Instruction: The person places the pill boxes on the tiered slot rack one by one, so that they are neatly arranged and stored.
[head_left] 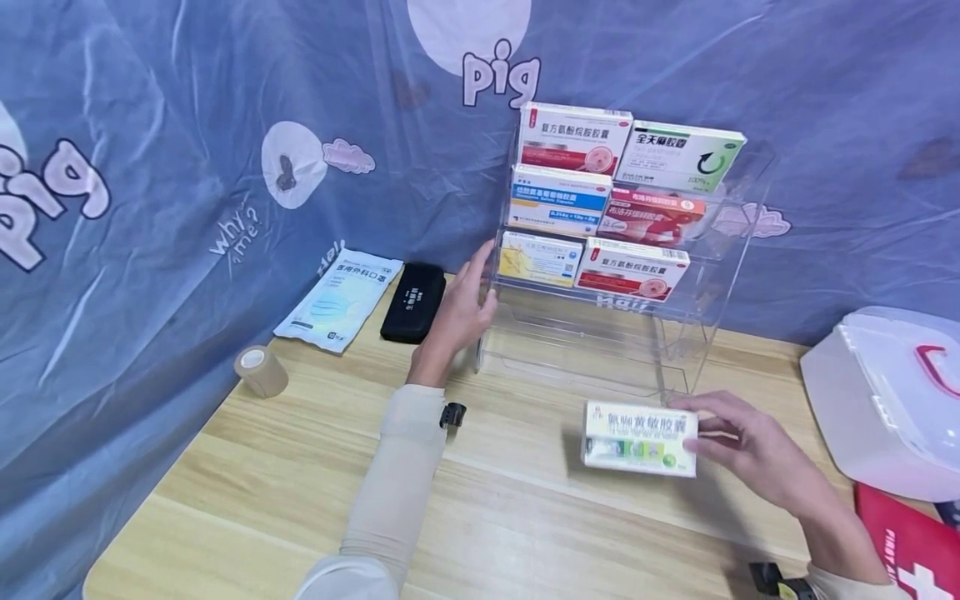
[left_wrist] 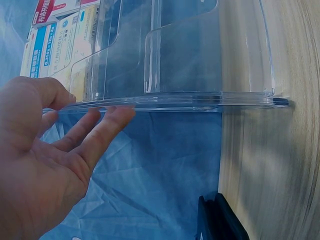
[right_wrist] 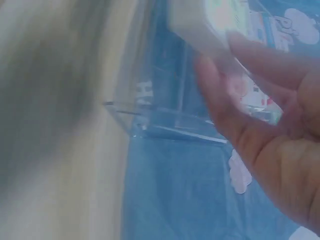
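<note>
My right hand (head_left: 757,450) pinches a white and green medicine box (head_left: 640,439) by its right end, in front of the rack and over the table. The right wrist view is blurred, but the box (right_wrist: 210,22) shows between thumb and fingers. With my left hand (head_left: 463,304) I hold the left side panel of a clear display rack (head_left: 585,354); in the left wrist view the thumb lies over the panel's edge and the fingers touch its outer face. The rack's upper tiers bear several boxes, among them a blue and white box (head_left: 558,200) and a red and white box (head_left: 633,271).
To the left lie a tan bandage roll (head_left: 262,372), a mask packet (head_left: 339,300) and a black case (head_left: 414,302). A white lidded container (head_left: 885,408) stands at the right, near a red first aid pouch (head_left: 911,542). Blue printed cloth (head_left: 187,208) hangs behind the wooden table (head_left: 300,483).
</note>
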